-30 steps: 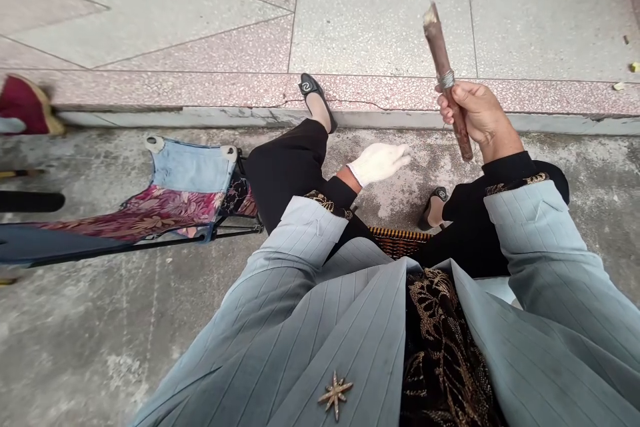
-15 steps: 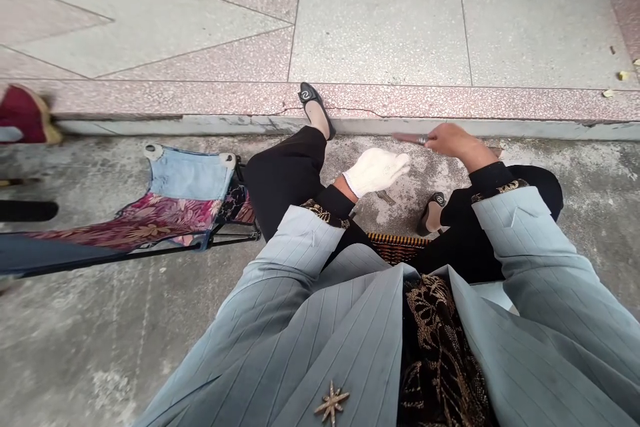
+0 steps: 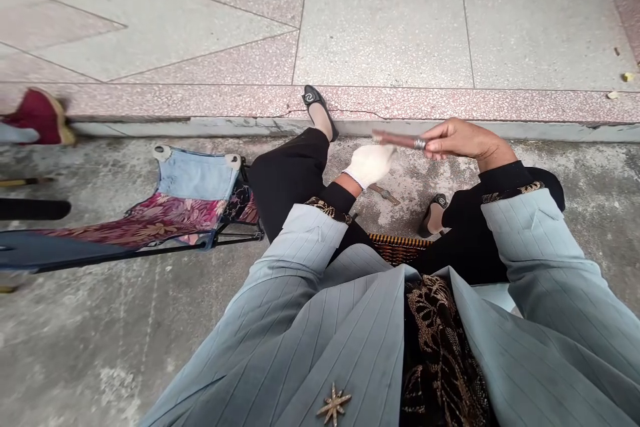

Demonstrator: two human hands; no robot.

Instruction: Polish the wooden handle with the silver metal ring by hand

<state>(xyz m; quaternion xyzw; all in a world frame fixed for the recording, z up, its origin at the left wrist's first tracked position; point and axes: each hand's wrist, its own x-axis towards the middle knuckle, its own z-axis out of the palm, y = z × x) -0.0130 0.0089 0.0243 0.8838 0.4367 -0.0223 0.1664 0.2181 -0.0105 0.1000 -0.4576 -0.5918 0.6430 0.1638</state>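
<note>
While your right hand (image 3: 465, 139) grips the stick (image 3: 397, 139) sideways, its tip points left to your left hand (image 3: 370, 163); I can't tell if that grips anything.

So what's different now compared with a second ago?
The right hand has swung the wire-wrapped stick from pointing away to pointing left, its tip near the gloved left hand. A thin strip now shows below that hand; whether it is held is unclear. The stick stays gripped; the folding chair is unmoved.
</note>
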